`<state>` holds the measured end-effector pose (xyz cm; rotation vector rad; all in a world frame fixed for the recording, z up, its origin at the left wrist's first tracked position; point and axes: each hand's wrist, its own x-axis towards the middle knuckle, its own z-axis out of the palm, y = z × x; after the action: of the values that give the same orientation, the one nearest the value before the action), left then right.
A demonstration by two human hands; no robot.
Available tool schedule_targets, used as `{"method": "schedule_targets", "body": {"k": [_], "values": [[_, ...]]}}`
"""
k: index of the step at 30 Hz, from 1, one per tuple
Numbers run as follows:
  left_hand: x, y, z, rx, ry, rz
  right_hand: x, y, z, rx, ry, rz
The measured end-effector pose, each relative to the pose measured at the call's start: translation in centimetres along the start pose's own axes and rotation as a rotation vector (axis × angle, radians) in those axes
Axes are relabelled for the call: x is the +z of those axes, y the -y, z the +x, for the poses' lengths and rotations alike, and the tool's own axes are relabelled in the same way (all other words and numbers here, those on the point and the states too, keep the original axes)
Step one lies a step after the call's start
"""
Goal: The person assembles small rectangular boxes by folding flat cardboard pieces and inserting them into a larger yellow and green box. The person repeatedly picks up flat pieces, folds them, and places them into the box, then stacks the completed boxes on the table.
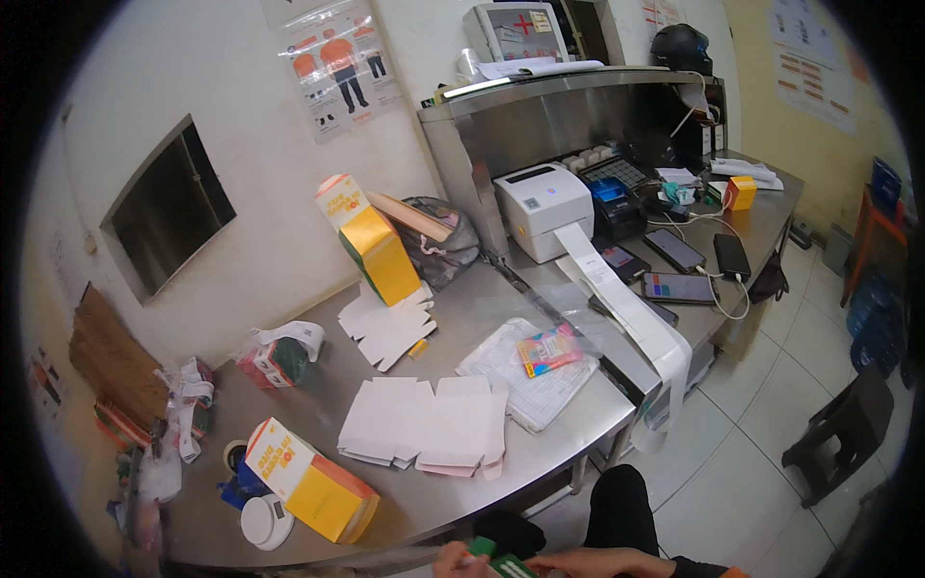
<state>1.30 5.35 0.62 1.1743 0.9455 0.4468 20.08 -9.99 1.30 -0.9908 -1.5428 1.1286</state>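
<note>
At the lower edge of the head view, my left hand [453,562] has its fingers closed on a small green box [482,547]. My right hand [588,562] grips a green piece with white marks [511,567] right beside it. Whether the two green parts belong to one box, I cannot tell. Both hands are low, over my lap and short of the steel table [462,501]. On the table's near side lie flat white carton blanks [424,422], stacked. A tall yellow and white carton [318,486] stands tilted in view to their left.
A white scale [265,523] sits by the near carton. Another yellow carton [376,246] stands at the back beside a dark mesh bag [443,246]. A colourful packet [551,351] lies on a paper pad [491,366]. A label printer [544,207] and phones [674,249] occupy the right side.
</note>
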Motion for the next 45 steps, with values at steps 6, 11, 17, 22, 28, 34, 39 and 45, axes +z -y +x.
{"method": "schedule_targets", "body": {"k": [6,11,17,22,28,34,39,45], "values": [[1.7,-3.5,-0.8,0.966,-0.272,0.815,1.9,2.3,1.7,0.088,-0.431,-0.149],[3.5,-2.0,-1.2,1.038,-0.213,0.796,3.6,2.2,2.9,-0.028,-0.766,-0.392],[3.8,-2.1,-2.0,0.868,0.014,0.636,4.8,3.2,3.1,-0.189,-0.913,-0.503],[4.2,-1.5,-1.5,0.787,0.022,0.450,5.0,3.9,3.4,-0.163,-0.900,-0.506],[3.1,0.3,-1.4,0.954,0.005,0.727,4.4,4.5,3.6,-0.142,-0.841,-0.556],[2.8,2.2,-1.7,0.793,-0.009,0.626,4.3,6.2,3.6,-0.136,-0.803,-0.539],[2.6,2.1,-1.9,0.682,-0.035,0.615,4.5,5.3,3.4,-0.008,-0.719,-0.473],[2.4,0.2,-2.4,1.196,0.029,0.839,4.7,0.0,3.0,0.145,-0.369,0.118]]}}
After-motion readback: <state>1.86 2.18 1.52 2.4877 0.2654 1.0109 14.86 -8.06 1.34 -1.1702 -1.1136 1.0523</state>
